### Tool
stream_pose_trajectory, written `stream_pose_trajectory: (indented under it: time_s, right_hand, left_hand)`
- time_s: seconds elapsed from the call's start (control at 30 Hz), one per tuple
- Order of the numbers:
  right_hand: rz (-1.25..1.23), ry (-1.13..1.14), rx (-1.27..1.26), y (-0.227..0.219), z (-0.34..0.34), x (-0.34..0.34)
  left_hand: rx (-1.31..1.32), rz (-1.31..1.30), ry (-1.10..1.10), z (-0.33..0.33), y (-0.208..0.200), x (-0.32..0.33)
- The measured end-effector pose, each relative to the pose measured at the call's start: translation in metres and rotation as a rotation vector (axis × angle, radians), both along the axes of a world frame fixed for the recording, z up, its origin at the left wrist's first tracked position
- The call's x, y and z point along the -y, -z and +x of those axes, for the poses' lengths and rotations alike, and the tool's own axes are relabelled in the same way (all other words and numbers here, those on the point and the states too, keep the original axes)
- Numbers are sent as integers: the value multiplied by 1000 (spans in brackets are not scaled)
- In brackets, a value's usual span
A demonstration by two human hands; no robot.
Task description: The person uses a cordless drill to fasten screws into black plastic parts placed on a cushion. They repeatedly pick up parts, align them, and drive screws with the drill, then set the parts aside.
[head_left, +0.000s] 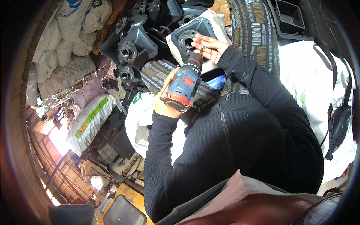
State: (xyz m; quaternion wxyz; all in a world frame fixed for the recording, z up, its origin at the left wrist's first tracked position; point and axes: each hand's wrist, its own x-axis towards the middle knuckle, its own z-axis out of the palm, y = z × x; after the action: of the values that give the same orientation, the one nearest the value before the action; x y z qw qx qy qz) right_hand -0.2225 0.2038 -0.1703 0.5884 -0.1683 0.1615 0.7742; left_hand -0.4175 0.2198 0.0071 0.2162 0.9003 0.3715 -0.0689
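My left hand is wrapped round a blue and red cordless drill, whose black chuck points away from me. Just past the chuck, my right hand is held palm up with its fingers stretched out. A small shiny metal piece, perhaps a screw, rests at those fingers; its exact kind is too small to tell. Under both hands lies a dark grey, square-flanged plastic housing with a round hub ringed by holes. It sits on a whitish cloth over my patterned trouser legs.
Several similar dark housings are piled ahead to the left. White sacks lie at the left, and a white sheet is at the right. A black plastic crate stands at the far right. A yellow chair is at the lower left.
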Motion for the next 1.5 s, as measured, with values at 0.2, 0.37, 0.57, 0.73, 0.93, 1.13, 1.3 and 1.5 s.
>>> stream_pose_trajectory:
  time_s: [0.2, 0.37, 0.57, 0.73, 0.93, 1.13, 1.3, 1.5]
  right_hand:
    - [11, -25, 12, 2, -5, 2]
    - [2, -48, 83, -7, -4, 1]
    - [130, -53, 54, 9, -2, 1]
    - [-80, 87, 321, 28, 10, 1]
    - [-248, -53, 618, 48, 3, -7]
    - [-274, -107, 794, 46, -16, -17]
    - [-277, -155, 838, 41, -16, -19]
    - [-219, -189, 990, 41, -14, -20]
  left_hand:
    - [-4, -97, -73, 1, 1, -1]
    - [3, -72, 36, -11, 13, -7]
    - [46, -91, -153, -9, 2, -14]
    - [80, -81, -231, -10, 4, -35]
    - [30, -28, -103, 3, 19, -77]
    - [-20, -306, -326, 8, 28, -90]
    - [-91, -296, -233, 22, 26, -103]
    - [-178, -267, -91, 23, 32, -125]
